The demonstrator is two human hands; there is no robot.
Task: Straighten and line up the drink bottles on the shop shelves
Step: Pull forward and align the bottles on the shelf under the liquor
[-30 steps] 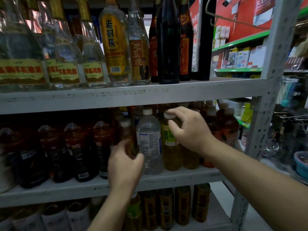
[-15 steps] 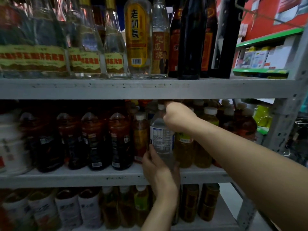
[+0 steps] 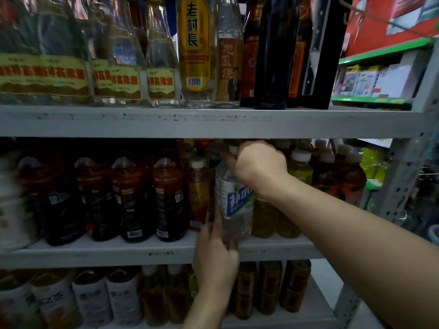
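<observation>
Right hand (image 3: 257,162) grips the clear water bottle (image 3: 234,203) at its cap; left hand (image 3: 217,255) holds its base on the middle shelf (image 3: 95,254).

1. From where I stand, the right hand (image 3: 259,162) is bare, knuckles and wrist uncovered.
2. The right forearm (image 3: 344,224) is bare all the way to the picture's edge, and looks broad close to the camera.
3. The left hand (image 3: 215,260) is bare too, with slim fingers.
4. The left forearm (image 3: 204,309) is likewise uncovered.
</observation>
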